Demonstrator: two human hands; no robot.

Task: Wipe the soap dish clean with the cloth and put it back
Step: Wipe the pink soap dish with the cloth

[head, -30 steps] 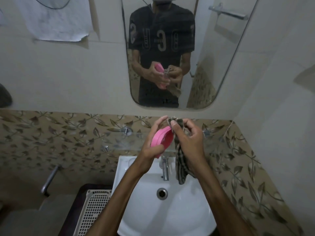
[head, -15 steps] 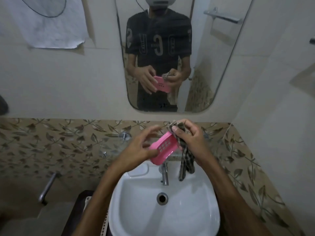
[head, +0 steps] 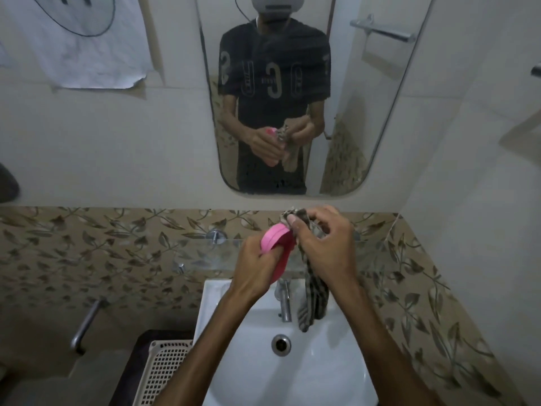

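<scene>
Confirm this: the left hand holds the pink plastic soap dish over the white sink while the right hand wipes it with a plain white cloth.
Wrong on the cloth: the head view shows a dark checked cloth, not plain white. The rest stands.

i was looking into a small home bathroom. a white ceramic washbasin (head: 292,373) sat below me with a chrome tap (head: 284,303) at its back and a round drain (head: 281,344) in the bowl. above it a glass shelf (head: 231,253) ran along a band of leaf-patterned tiles (head: 96,244), and a rounded mirror (head: 307,95) hung on the plain pale wall, reflecting a chrome towel rail (head: 382,30). a perforated plastic basket (head: 164,373) stood beside the basin, and a metal handle (head: 86,326) stuck out low on the left.
</scene>
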